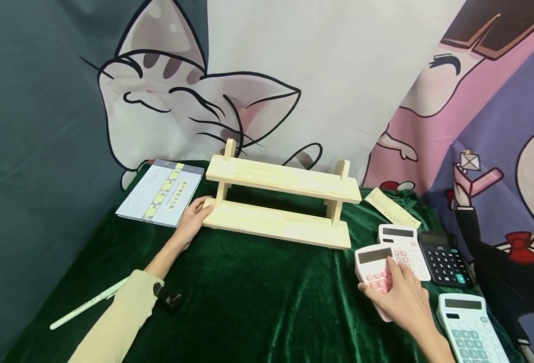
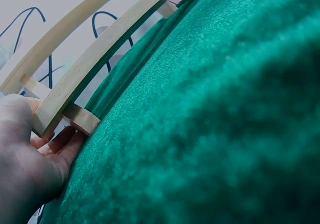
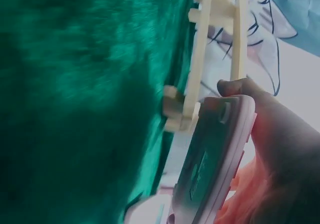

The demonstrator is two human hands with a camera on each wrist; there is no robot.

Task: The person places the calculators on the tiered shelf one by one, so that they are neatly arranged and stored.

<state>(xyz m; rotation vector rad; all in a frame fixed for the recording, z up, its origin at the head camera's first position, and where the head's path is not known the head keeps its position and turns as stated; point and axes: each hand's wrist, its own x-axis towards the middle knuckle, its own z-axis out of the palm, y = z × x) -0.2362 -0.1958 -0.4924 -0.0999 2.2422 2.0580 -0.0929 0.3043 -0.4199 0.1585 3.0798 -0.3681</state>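
Note:
A two-tier wooden shelf [image 1: 276, 222] stands at the back of the green-covered table. My left hand [image 1: 190, 224] holds the left end of its lower board. In the left wrist view the thumb lies over the board end [image 2: 46, 119] and the fingers reach underneath by the small foot. Over to the right, my right hand [image 1: 405, 297] grips a pink-and-white calculator [image 1: 372, 259] by its edges, keys facing up. The right wrist view shows this calculator's underside [image 3: 207, 154] raised off the cloth, with the shelf beyond it.
Beside the held calculator lie a white one with pink keys [image 1: 398, 243], a black one [image 1: 443, 259] and one with pale blue keys [image 1: 468, 330]. A paper slip [image 1: 391, 207] lies behind them. On the left are a notebook [image 1: 153, 194] and a pale green pen [image 1: 85, 306].

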